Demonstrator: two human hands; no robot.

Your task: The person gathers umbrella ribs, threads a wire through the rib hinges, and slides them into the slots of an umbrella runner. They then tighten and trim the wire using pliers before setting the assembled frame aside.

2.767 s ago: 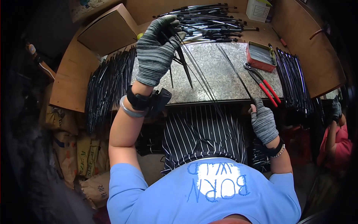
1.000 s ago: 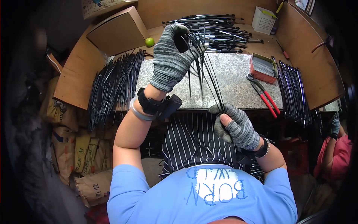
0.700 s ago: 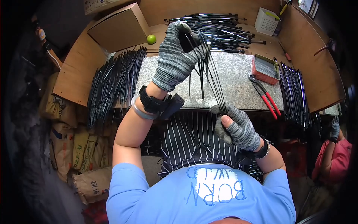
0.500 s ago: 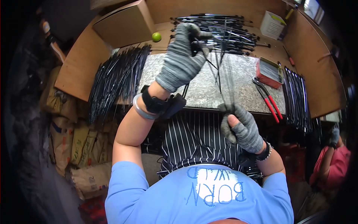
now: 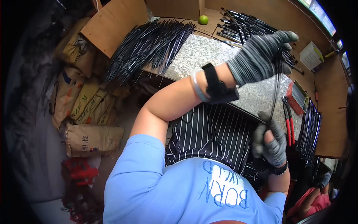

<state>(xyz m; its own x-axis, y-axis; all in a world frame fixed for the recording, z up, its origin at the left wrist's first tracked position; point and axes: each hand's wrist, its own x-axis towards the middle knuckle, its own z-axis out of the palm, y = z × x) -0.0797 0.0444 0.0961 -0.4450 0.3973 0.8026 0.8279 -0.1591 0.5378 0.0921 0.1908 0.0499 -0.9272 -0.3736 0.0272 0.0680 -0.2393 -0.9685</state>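
Stretching a bundle of thin black rods [image 5: 275, 89] between two gloved hands.

Head view: the left hand [image 5: 261, 56] is closed around the bundle's upper end, the right hand [image 5: 270, 140] closed around its lower end by the striped apron [image 5: 212, 134]. The long axis runs nearly straight from one fist to the other, above the granite slab [image 5: 209, 56]. Red-handled pliers [image 5: 288, 119] lie just right of the right fingers; a fanned rod pile [image 5: 149, 44] lies well left of the left hand.
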